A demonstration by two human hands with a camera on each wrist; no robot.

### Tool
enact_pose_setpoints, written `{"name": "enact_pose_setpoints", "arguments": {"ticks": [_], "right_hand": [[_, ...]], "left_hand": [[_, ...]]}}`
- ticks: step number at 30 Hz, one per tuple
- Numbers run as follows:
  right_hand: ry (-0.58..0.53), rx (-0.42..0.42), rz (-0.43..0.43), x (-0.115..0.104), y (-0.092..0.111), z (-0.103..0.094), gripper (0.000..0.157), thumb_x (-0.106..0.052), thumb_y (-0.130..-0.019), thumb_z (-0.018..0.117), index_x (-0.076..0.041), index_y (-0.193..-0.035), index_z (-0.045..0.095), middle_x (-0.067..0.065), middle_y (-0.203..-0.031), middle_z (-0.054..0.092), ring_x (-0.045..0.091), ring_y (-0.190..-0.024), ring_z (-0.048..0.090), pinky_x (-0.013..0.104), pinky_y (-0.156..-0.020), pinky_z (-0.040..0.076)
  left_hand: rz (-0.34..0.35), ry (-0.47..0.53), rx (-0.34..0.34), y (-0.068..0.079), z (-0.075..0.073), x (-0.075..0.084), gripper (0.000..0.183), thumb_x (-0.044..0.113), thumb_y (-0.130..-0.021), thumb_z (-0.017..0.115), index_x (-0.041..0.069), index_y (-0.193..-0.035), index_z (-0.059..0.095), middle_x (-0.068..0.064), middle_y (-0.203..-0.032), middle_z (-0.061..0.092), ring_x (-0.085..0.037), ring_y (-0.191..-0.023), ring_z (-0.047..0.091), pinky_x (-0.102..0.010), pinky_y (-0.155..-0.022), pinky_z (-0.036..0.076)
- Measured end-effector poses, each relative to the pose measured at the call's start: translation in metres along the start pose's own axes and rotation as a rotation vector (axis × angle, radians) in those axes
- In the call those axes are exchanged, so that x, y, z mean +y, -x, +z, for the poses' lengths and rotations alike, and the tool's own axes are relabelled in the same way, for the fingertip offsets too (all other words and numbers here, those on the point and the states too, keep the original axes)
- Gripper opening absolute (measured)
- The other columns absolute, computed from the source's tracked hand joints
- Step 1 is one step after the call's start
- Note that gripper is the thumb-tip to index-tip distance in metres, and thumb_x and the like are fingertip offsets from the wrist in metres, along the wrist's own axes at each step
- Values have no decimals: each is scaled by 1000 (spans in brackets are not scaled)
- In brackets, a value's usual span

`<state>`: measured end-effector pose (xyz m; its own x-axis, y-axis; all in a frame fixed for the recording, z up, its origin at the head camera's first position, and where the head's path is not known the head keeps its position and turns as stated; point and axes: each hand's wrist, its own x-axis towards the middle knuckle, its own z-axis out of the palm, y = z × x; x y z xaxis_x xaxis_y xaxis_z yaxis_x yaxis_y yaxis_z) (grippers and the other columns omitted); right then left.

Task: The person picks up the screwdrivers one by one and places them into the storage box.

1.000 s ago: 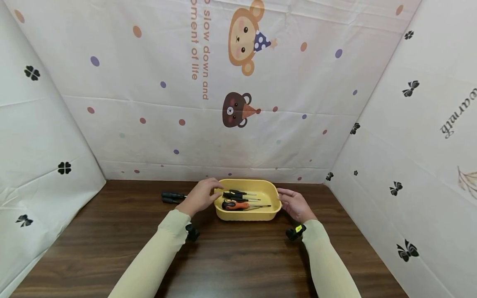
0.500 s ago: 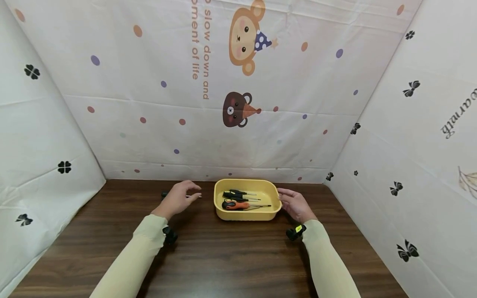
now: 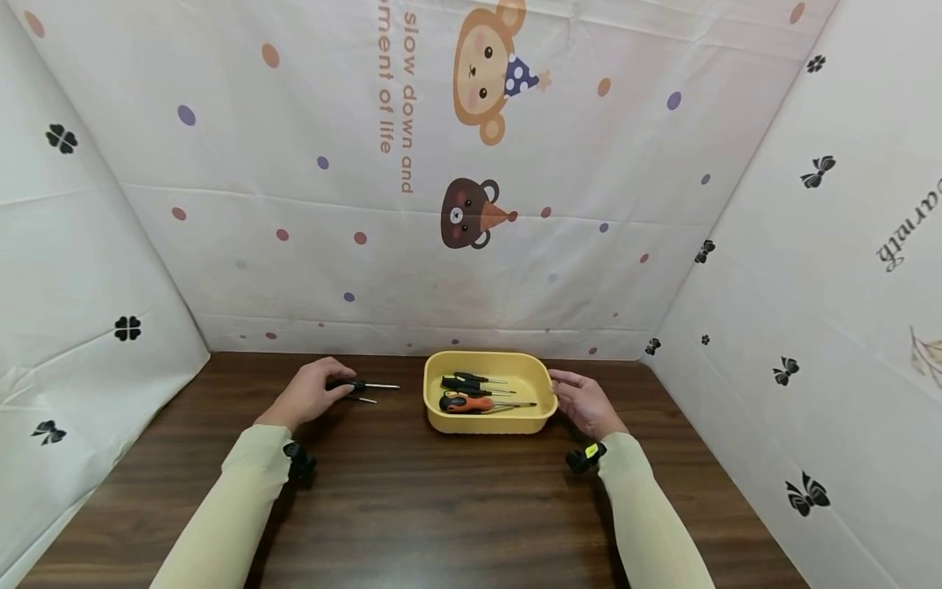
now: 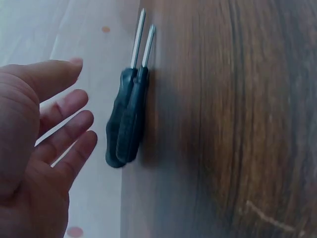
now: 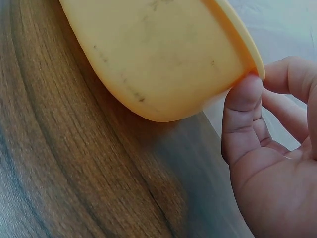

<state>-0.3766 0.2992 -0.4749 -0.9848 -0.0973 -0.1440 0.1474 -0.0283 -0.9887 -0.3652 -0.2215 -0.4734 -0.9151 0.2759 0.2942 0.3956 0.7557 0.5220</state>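
Note:
My left hand hovers by two dark-handled screwdrivers on the table, partly covering their handles in the head view. In the left wrist view its fingers are spread, apart from the front screwdriver and the one behind it. Both have slim metal shafts. My right hand pinches the right rim of a yellow plastic basin between thumb and index finger. Inside the basin lie an orange-and-black screwdriver and several black-handled screwdrivers.
The dark wood-grain table runs back to a white printed sheet hanging behind the basin. Similar sheets stand at the left and the right. A stretch of tabletop separates the loose screwdrivers from the basin.
My left hand has moved left, from the basin's left rim to beside the two loose screwdrivers. My right hand has stayed at the right rim, and the basin has not moved.

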Motion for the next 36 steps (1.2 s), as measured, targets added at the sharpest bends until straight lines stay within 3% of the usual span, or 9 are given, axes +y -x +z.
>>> {"name": "enact_pose_setpoints", "arguments": {"ticks": [11,16,27,36], "right_hand": [[-25,-12,-12,0,2,0,52,-2,-102,58,7,-152,42,3,-109,71,9,-90,70,23,-77,59],[-24,-13,-15,0,3,1,51,-1,-103,57,7,-151,43,1,-105,70,8,-87,69,23,-75,58],[-34,-12,-8,-3,4,3,52,-2,-102,58,7,-151,42,1,-103,71,8,-85,70,23,-73,58],[-16,-21,-16,-2,3,2,51,-1,-102,58,8,-151,42,3,-106,73,8,-87,71,23,-74,59]], "left_hand": [[-61,-27,-22,1,-4,-9,20,12,-94,74,4,-112,77,-12,-110,71,-33,-104,67,-54,-93,54],[-65,-31,-20,0,-4,-12,17,12,-91,78,3,-105,78,-13,-104,71,-33,-99,67,-54,-91,53],[-74,-54,-50,3,-2,-20,18,10,-89,78,3,-106,78,-11,-104,71,-29,-95,65,-50,-86,54],[-48,-95,-74,2,-1,-22,13,6,-88,78,4,-101,79,-10,-102,71,-26,-91,64,-49,-84,55]]}}
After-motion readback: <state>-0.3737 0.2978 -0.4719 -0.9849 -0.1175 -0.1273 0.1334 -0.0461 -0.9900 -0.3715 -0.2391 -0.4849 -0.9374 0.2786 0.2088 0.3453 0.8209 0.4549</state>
